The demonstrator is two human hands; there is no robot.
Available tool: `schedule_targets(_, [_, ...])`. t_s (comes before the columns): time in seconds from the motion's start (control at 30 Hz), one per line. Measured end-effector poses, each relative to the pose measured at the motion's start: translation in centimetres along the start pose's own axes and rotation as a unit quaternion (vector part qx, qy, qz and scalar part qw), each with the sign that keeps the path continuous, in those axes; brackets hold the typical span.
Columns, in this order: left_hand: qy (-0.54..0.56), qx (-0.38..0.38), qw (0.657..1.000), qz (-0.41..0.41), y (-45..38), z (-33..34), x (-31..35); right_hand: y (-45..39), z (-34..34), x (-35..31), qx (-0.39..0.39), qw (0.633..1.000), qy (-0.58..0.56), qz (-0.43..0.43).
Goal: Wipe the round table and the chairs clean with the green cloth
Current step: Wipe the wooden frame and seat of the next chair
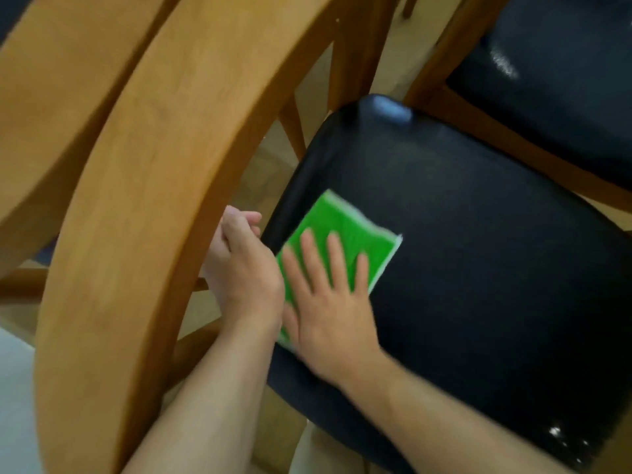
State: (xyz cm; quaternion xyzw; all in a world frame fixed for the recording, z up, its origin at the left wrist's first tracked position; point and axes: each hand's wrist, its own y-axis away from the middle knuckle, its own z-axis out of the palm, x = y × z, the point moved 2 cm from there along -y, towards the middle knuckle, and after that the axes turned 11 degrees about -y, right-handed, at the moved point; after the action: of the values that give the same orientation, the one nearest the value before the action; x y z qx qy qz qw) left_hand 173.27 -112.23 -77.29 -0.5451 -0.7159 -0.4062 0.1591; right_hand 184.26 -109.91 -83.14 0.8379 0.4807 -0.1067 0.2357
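Two bare forearms reach in from the bottom edge toward a black padded chair seat (478, 268). Flat on the seat lies the right hand (328, 299), its fingers straight and spread, pressing down on the green cloth (345, 234). That cloth is a bright green rectangle with a pale border, spread on the left part of the seat near its edge, with the palm covering its nearer end and the far corners showing past the fingertips. Just beside it, touching or nearly touching the right hand, is the left hand (242, 265), its fingers curled at the seat's left edge close to the wooden chair back (143, 206); motion blur makes it impossible to tell whether those fingers grip the seat edge or the wood. This chair back is a broad curved band of light brown wood sweeping from the lower left up to the top of the view. Behind it at the upper left is another curved wooden edge, the desk (51, 97), blurred. A second chair (564, 97) with a black seat and a wooden frame stands at the upper right, just beside the first. Pale tiled floor (260, 176) shows between the wooden legs.
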Motion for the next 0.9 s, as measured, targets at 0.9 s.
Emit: schedule_targets(0.9, [-0.067, -0.073, 0.995, -0.020, 5.3, -0.4, -4.5, 14.2, 3.4, 0.8, -0.288, 0.953, -0.017, -0.096])
